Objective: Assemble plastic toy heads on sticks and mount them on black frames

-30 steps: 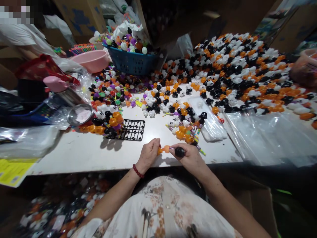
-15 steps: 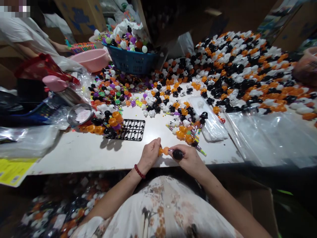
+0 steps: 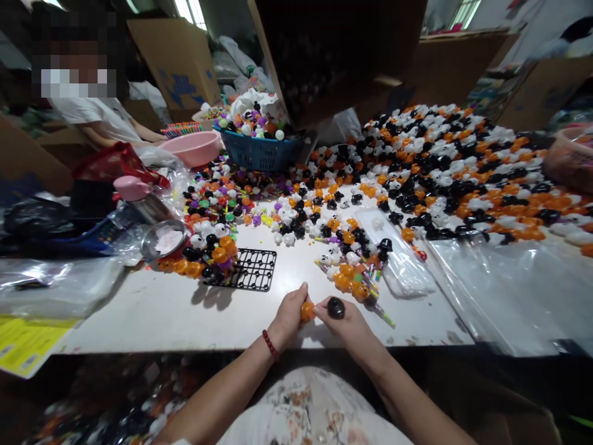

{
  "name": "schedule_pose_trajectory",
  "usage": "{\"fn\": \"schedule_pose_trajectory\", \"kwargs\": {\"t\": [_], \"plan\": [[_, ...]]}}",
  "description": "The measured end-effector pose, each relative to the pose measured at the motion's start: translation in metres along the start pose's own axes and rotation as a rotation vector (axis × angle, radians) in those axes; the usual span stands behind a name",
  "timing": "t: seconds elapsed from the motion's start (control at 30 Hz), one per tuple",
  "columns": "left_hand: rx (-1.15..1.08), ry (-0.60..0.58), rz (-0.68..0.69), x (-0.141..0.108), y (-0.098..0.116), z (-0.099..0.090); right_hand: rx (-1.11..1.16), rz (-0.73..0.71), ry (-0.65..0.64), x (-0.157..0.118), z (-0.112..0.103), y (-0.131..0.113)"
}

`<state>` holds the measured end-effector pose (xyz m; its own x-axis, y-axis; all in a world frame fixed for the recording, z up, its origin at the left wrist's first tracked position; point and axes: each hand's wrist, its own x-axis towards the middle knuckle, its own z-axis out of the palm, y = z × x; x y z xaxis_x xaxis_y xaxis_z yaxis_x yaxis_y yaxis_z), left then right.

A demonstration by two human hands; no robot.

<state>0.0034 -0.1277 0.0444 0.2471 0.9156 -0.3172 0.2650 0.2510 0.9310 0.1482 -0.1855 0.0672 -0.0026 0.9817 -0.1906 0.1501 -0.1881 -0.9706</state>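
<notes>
My left hand (image 3: 291, 316), with a dark red bead bracelet on its wrist, is closed around an orange pumpkin-shaped piece (image 3: 307, 311). Against its right side press the fingertips of my right hand (image 3: 351, 322), which is closed on a stick with a round black top (image 3: 336, 307); the fingers mostly hide the stick's body. Just beyond my right hand lies a small heap of patterned sticks with orange, white and black toppers (image 3: 345, 278). Left of my hands, a black grid rack (image 3: 257, 270) carries several topped sticks at its left end.
Loose orange, white and black toppers (image 3: 445, 161) pile up at the back right. Clear plastic bags (image 3: 504, 290) lie on the right of the white table (image 3: 162, 321). A blue basket (image 3: 259, 154), a pink basin (image 3: 197, 149) and a steel bowl (image 3: 163, 241) stand leftward. Another person stands back left.
The view has tilted up, so everything sits lower in the picture. My hands have come closer together, and less orange shows between them.
</notes>
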Motion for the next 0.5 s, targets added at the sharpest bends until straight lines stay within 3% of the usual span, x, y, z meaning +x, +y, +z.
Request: {"fn": "schedule_pose_trajectory", "kwargs": {"t": [0.17, 0.33, 0.5], "plan": [[0.263, 0.079, 0.221, 0.009, 0.013, -0.007, -0.019, -0.027, 0.028, 0.007, -0.012, 0.000], [0.152, 0.077, 0.200, 0.015, 0.013, -0.008, 0.089, 0.068, 0.056, 0.011, -0.024, 0.004], [0.222, 0.091, 0.204, 0.011, 0.014, -0.005, 0.125, 0.080, 0.068, 0.011, -0.022, 0.008]]}}
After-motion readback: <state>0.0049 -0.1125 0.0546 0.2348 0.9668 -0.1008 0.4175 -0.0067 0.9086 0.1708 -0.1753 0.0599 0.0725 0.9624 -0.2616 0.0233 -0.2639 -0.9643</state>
